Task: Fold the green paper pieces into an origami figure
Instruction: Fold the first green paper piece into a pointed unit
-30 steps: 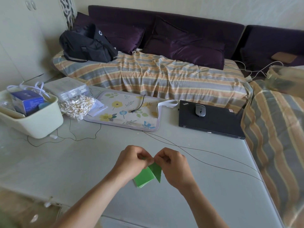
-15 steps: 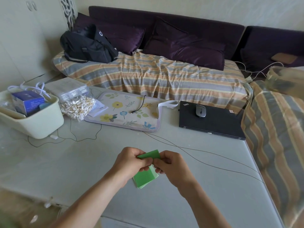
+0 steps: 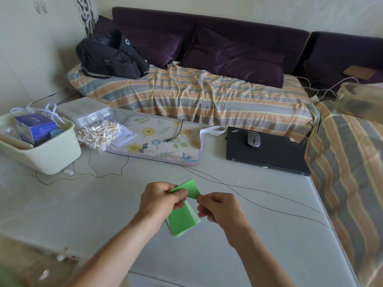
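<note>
A small green paper piece (image 3: 190, 188) is held just above the pale table (image 3: 83, 214), between both hands. My left hand (image 3: 160, 200) pinches its left end with thumb and fingers. My right hand (image 3: 219, 210) pinches its lower right corner with its fingertips. Under the hands a small stack of green paper pieces (image 3: 182, 221) lies flat on the table, its upper part hidden by my left hand.
A thin dark cable (image 3: 259, 200) runs across the table right of my hands. Further back lie a floral mat (image 3: 161, 141), a shut black laptop (image 3: 273, 156) with a mouse (image 3: 253, 139), a bag of cotton swabs (image 3: 99, 134) and a cream bin (image 3: 47, 152). A striped sofa lies behind.
The held green piece turned from hanging point-down between the hands to lying opened out, higher and flatter. Both hands shifted slightly apart. The stack stayed put.
</note>
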The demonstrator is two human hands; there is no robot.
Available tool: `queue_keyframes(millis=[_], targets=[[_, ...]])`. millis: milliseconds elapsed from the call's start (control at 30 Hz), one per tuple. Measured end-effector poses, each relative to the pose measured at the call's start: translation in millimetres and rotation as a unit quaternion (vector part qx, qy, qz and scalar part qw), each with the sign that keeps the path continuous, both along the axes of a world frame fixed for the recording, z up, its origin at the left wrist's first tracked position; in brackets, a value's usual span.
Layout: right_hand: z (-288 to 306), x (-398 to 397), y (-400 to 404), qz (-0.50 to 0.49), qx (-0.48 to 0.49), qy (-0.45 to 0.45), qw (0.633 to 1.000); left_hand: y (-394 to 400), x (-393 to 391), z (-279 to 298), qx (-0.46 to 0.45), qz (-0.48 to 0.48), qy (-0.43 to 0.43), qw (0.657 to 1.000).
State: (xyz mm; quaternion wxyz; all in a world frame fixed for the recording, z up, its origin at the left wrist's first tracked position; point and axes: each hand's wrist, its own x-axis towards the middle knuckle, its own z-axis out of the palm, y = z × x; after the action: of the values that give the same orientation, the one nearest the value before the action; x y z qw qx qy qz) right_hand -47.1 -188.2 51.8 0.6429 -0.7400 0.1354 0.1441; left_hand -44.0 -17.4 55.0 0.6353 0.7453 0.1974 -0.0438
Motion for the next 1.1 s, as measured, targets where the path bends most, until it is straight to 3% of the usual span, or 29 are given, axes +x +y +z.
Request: queue_keyframes(millis=[400,567,633,767,933,1100], targets=[[-5,9,11,0.022,-0.106,-0.033,0.994,5,2,-15,-0.058,0.047,0.002,0.997],[-16,14,13,-0.017,-0.147,-0.051,0.988,9,3,-29,-0.057,0.060,-0.009,0.997],[-22,19,12,-0.039,-0.144,-0.043,0.988,14,4,-36,-0.004,0.048,-0.015,0.999],[-36,31,14,-0.080,-0.136,-0.023,0.987,19,4,-53,0.196,-0.047,0.001,0.979],[-56,45,30,-0.100,-0.122,0.010,0.987,11,-5,-72,0.409,-0.190,0.039,0.892],[-68,55,51,-0.085,-0.135,0.020,0.987,7,-9,-78,0.451,-0.191,0.010,0.872]])
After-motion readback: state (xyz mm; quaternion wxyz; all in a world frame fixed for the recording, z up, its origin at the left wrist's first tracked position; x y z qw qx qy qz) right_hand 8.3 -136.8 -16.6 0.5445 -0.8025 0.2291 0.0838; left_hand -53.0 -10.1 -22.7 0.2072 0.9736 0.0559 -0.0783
